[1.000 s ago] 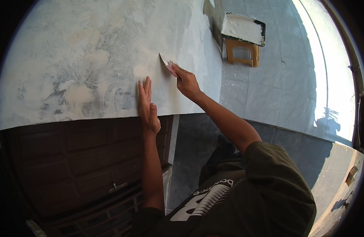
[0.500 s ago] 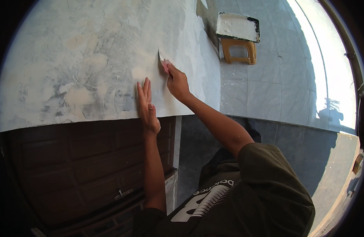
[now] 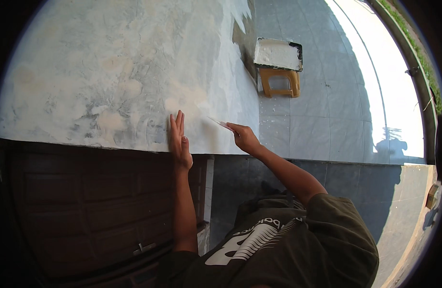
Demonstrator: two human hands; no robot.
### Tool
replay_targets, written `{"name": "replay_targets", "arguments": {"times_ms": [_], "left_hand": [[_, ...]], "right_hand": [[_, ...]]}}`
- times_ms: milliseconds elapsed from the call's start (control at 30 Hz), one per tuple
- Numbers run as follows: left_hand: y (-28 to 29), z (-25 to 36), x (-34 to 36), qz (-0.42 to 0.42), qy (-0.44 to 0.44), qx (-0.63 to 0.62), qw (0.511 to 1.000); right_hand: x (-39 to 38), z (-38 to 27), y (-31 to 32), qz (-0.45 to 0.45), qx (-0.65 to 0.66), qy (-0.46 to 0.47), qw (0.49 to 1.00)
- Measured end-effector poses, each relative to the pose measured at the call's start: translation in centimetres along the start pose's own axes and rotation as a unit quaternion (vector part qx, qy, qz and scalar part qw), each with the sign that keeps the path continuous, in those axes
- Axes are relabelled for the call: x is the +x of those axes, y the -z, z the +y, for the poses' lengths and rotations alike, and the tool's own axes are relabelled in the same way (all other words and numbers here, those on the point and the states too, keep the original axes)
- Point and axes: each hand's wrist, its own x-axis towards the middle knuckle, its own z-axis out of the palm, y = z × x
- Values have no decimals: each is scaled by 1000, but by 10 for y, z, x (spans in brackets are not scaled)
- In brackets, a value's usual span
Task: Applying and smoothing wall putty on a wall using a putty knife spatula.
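My right hand (image 3: 246, 138) grips a putty knife (image 3: 220, 123) by its handle, and the thin blade points left and away from me. The blade is seen nearly edge-on; whether it touches the wall I cannot tell. Patches of white and cream filler cover the pale wall (image 3: 149, 62), with grey streaks toward its left side. Close to the wall's near edge, my left hand (image 3: 180, 141) rests with fingers stretched out, its edge toward the wall surface. It holds nothing.
A black-rimmed tray of white paste (image 3: 278, 54) stands on a yellow-brown plastic stool (image 3: 280, 82) on the tiled floor (image 3: 317, 101), which is dotted with white specks. A dark brown panelled door (image 3: 86, 201) with a metal handle (image 3: 144, 248) lies at lower left.
My right hand has moved right and nearer to me with the putty knife, which has turned more sideways. My left hand stays against the wall. The view has shifted slightly.
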Motion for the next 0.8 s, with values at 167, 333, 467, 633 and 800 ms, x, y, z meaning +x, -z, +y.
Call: {"name": "replay_targets", "arguments": {"times_ms": [167,333,467,633,800], "left_hand": [[-4,19,5,-4,30,9,1000],[-8,22,9,-4,43,16,999],[-4,22,9,3,60,10,998],[-2,20,9,9,37,-4,999],[-3,17,11,1,31,-4,1000]], "right_hand": [[114,-4,-9,121,21,-13,992],[136,1,-37,129,28,25,991],[66,-9,-51,63,30,24,997],[1,-12,-43,-88,243,-153,954],[85,-4,-28,153,127,-193,961]]}}
